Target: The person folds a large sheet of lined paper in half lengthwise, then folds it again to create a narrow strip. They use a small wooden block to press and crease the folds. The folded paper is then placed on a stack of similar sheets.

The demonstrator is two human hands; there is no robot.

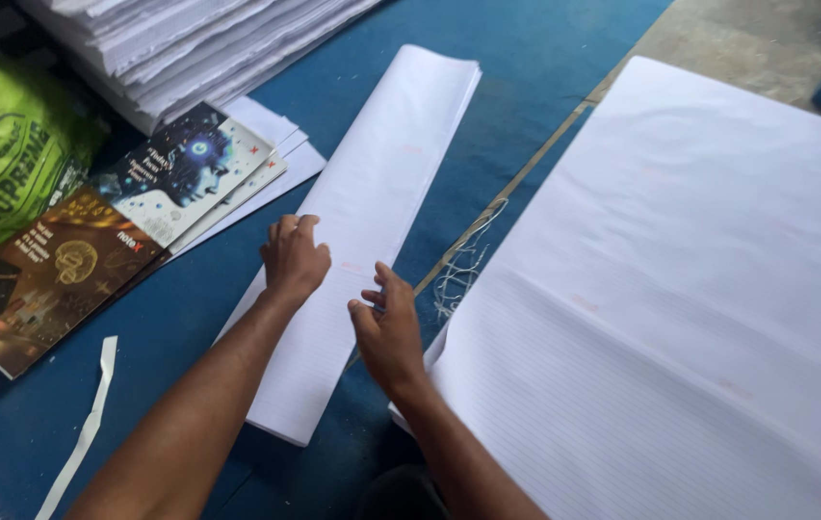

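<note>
Head view: 1 long folded bundle of lined white paper (pixel 364 221) lies on the blue mat (pixel 516 58), running from the near centre toward the far right. The left hand (pixel 293 258) presses flat on its left edge, fingers curled down and gripping nothing. The right hand (pixel 388 327) rests just beside it on the bundle's right edge, fingers loosely open on the sheet; the 2 hands sit close together but not touching.

Judging by how things lie, the bundle is already folded lengthwise and looks to be getting its crease pressed. At the right, the large stack of unfolded lined sheets (pixel 680 318) is unfolded, so much seems left.

The paper is thin, matte and faintly ruled. Some frayed white threads (pixel 463 265) lie between bundle and stack. Far left sits a tall pile of white sheets (pixel 189 43), with glossy printed notebook covers (pixel 112 221) near it, a green sack (pixel 6 164), and a narrow paper strip (pixel 88 429) near left.
</note>
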